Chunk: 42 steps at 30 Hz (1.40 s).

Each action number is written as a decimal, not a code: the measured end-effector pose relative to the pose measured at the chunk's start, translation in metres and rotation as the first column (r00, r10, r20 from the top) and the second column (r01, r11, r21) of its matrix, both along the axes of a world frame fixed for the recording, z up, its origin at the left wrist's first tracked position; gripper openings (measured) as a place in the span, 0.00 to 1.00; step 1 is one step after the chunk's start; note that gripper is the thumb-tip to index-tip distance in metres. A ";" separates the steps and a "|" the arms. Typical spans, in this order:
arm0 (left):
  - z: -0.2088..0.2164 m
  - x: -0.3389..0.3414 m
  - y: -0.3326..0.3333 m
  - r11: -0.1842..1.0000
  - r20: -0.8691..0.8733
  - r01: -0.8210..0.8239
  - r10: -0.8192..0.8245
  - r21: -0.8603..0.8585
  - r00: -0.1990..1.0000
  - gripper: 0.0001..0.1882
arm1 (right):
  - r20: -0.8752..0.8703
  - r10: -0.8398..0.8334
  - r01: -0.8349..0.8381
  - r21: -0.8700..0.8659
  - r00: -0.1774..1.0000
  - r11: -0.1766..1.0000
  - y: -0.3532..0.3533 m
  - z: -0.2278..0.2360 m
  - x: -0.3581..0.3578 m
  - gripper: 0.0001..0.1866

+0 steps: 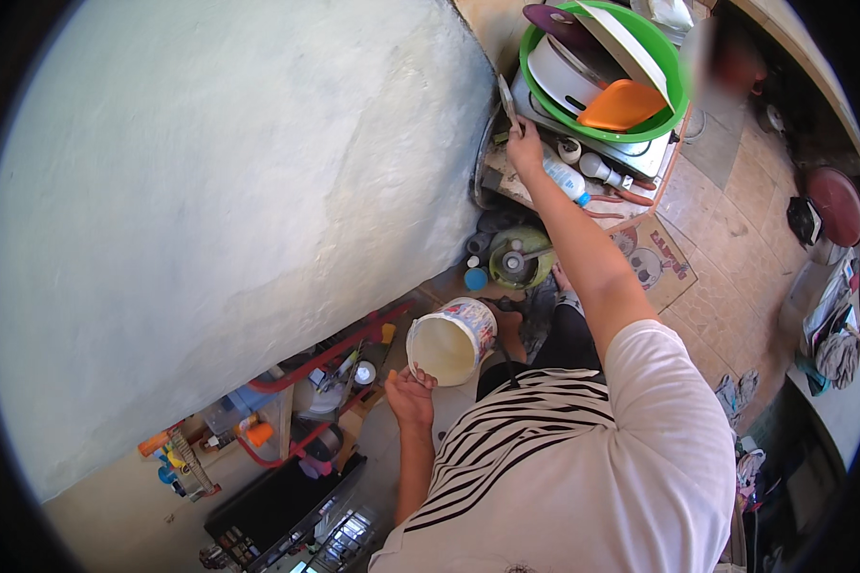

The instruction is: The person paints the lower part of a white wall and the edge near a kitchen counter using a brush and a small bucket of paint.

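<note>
My right hand [525, 151] is stretched far forward and closed around what looks like a paintbrush [506, 98], seen edge-on. Its tip is up against the edge of the pale, whitish wall [258, 172]. Down by my body, my left hand [412, 393] grips the rim of a tilted plastic bucket [470, 323] with a printed outside. The bucket's inside is cream-white; how much it holds I cannot tell. Below my right forearm, a white bottle [566, 180] with a blue cap, a light bulb [597, 169] and red-handled pliers [635, 196] lie on a counter.
A green basin [676, 72] with dishes and an orange container [623, 104] stands on a stove at the counter's far end. Under the counter is a green gas cylinder [518, 250]. A red-framed rack [301, 374] of clutter stands left; a printed mat [664, 260] lies right.
</note>
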<state>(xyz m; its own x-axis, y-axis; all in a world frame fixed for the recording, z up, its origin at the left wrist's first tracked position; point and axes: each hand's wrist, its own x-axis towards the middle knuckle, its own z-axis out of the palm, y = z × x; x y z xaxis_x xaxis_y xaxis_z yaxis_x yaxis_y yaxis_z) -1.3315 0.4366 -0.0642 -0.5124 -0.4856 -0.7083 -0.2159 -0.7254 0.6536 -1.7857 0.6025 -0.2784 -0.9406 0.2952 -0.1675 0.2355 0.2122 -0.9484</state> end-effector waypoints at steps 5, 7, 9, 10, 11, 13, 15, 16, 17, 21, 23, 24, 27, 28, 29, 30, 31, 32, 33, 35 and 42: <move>0.000 0.006 0.002 1.000 0.011 -0.023 0.024 -0.018 1.000 0.26 | 0.069 0.126 -0.121 -0.070 0.990 0.990 -0.015 0.009 0.004 0.18; -0.001 0.004 0.003 1.000 0.017 -0.028 0.028 -0.014 0.999 0.27 | 0.051 0.198 -0.193 -0.099 0.979 0.976 -0.015 -0.003 0.019 0.18; -0.002 -0.002 0.002 1.000 0.021 -0.011 0.011 0.002 1.000 0.27 | -0.080 0.265 -0.268 -0.027 0.961 0.963 -0.004 -0.032 0.046 0.18; -0.003 -0.002 0.001 1.000 0.022 -0.015 0.015 0.006 1.000 0.27 | -0.144 0.312 -0.314 0.010 0.939 0.949 -0.001 -0.035 0.056 0.18; -0.003 -0.001 0.001 1.000 0.017 -0.013 0.013 0.006 1.000 0.27 | -0.124 0.297 -0.299 0.001 0.947 0.954 0.003 -0.039 0.059 0.18; -0.003 0.003 0.002 1.000 0.015 -0.013 0.013 0.003 1.000 0.26 | -0.077 0.268 -0.270 -0.020 0.960 0.963 0.010 -0.031 0.067 0.17; -0.003 0.005 0.005 0.999 0.020 -0.029 0.029 -0.015 0.999 0.26 | -0.098 0.201 -0.207 -0.050 0.975 0.977 0.011 -0.017 0.049 0.18; -0.003 0.001 0.004 0.999 0.022 -0.024 0.024 -0.025 0.999 0.26 | -0.108 0.154 -0.162 -0.067 0.982 0.985 0.011 -0.013 0.034 0.18; -0.002 -0.002 0.004 1.000 0.020 -0.016 0.016 -0.014 1.000 0.26 | -0.141 0.089 -0.083 0.047 0.986 0.995 0.008 -0.009 0.022 0.18; -0.002 -0.009 0.002 1.000 0.021 -0.004 0.004 0.001 1.000 0.26 | -0.060 0.199 -0.201 -0.018 0.978 0.980 -0.011 -0.008 0.025 0.17; -0.002 -0.013 0.003 1.000 0.017 0.002 -0.002 -0.001 1.000 0.26 | -0.045 0.257 -0.256 0.019 0.965 0.966 -0.026 -0.013 0.059 0.17; -0.002 -0.014 0.003 1.000 0.013 0.003 -0.003 -0.003 1.000 0.25 | -0.019 0.333 -0.334 -0.074 0.943 0.940 -0.030 -0.015 0.080 0.17; -0.004 -0.017 0.002 1.000 -0.004 0.021 -0.021 0.002 1.000 0.25 | -0.061 0.482 -0.485 -0.040 0.874 0.874 -0.034 -0.033 0.142 0.16; -0.005 -0.013 0.002 1.000 -0.010 0.014 -0.014 0.003 1.000 0.25 | -0.027 0.537 -0.538 -0.050 0.843 0.842 -0.031 -0.025 0.159 0.16; -0.007 -0.010 0.002 1.000 -0.003 0.004 -0.004 0.001 1.000 0.25 | 0.007 0.589 -0.587 -0.062 0.808 0.807 -0.028 -0.018 0.174 0.16; -0.006 -0.013 0.002 1.000 0.002 0.002 -0.002 0.000 1.000 0.25 | 0.039 0.630 -0.627 -0.075 0.775 0.776 -0.024 -0.016 0.179 0.15; -0.006 -0.014 0.003 1.000 0.007 0.000 0.000 -0.002 1.000 0.25 | 0.017 0.694 -0.693 -0.034 0.720 0.720 -0.019 -0.016 0.179 0.15; -0.007 -0.015 0.003 1.000 0.008 0.000 0.000 0.000 1.000 0.25 | -0.002 0.753 -0.753 0.008 0.658 0.658 -0.012 -0.016 0.179 0.15; -0.008 -0.015 0.002 1.000 0.008 0.001 -0.001 0.002 1.000 0.25 | -0.018 0.806 -0.805 0.051 0.591 0.591 -0.008 -0.014 0.178 0.14; -0.010 -0.013 0.002 1.000 0.001 0.003 -0.003 0.003 1.000 0.25 | 0.003 0.850 -0.842 0.141 0.526 0.521 -0.006 -0.011 0.161 0.14; -0.012 0.002 -0.003 1.000 -0.003 -0.018 0.018 0.004 1.000 0.25 | -0.013 0.719 -0.687 0.280 0.695 0.670 0.013 -0.001 0.064 0.14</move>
